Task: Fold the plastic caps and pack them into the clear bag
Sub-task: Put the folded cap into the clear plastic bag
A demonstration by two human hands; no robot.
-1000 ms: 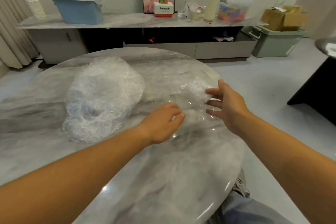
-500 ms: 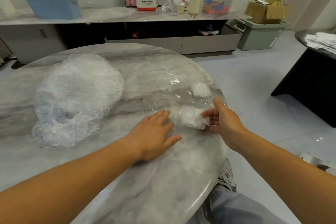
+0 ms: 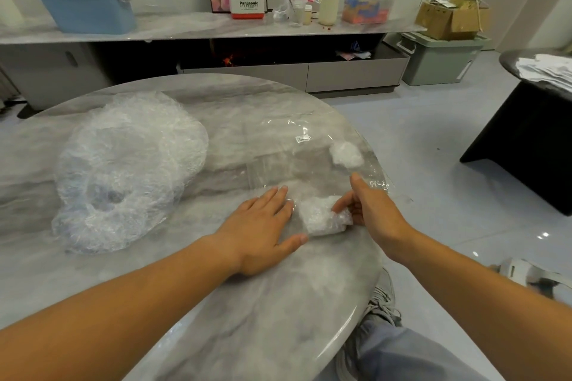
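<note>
Our left hand [image 3: 263, 227] lay flat, fingers straight, pressing the clear bag [image 3: 274, 155] onto the table [image 3: 247, 318]. Our right hand [image 3: 376, 213] pinched a folded cap [image 3: 320, 218] just beside it, fingers curled round it. A second folded cap [image 3: 345, 154] sat beyond; the loose pile [image 3: 123, 170] lay left.

Bare forearms [image 3: 123, 303], light blue-grey trousers [image 3: 402, 356], grey lace-up sneaker [image 3: 382, 309]

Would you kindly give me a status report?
Left hand flat on clear bag. Right hand pinches folded cap. Unfolded caps piled left, clear of hands.
</note>
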